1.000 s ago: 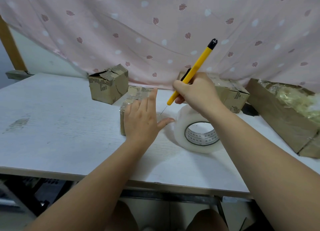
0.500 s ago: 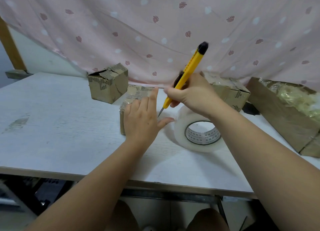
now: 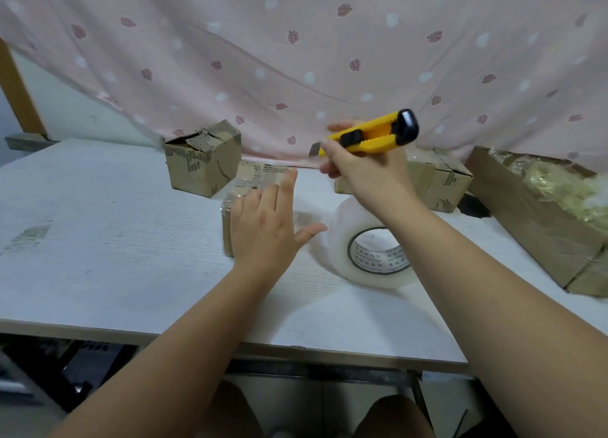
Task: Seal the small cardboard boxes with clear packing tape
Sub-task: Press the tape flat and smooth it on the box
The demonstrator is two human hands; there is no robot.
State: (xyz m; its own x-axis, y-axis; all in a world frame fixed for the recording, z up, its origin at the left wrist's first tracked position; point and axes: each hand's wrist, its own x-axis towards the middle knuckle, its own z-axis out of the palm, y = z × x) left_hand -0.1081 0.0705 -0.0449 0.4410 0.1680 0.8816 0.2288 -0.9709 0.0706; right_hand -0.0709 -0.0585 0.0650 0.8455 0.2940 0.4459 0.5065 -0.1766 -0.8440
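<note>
The small cardboard box [image 3: 255, 177] being sealed sits near the middle of the white counter [image 3: 98, 256], just left of the tape roll [image 3: 342, 256]. It is brown with dark print, and a glossy clear film lies over its top and near edge. Most of its near side and right end are hidden under the left hand [image 3: 263, 227]. A faint shine on the counter between the box and the roll is too weak to tell whether it is tape.

The roll is thick and milky white and stands tilted on the counter, with its printed inner ring facing the camera; the print is too small to read.

The left hand lies flat on the box, with its fingers straight and pointing away and its thumb spread toward the roll. The right hand [image 3: 362, 171] is raised above the roll and curled around a yellow knife [image 3: 371, 133] with a black slider and a black end cap. A short, blurred piece of blade shows at the knife's left end.

Behind the box, 1 small box [image 3: 202, 158] stands with its flaps torn open. Further boxes [image 3: 441, 181] are partly hidden behind the right wrist. A large carton [image 3: 533, 220] of crumpled plastic is cut off at the right edge, and a pink patterned curtain [image 3: 296, 59] hangs behind everything.
</note>
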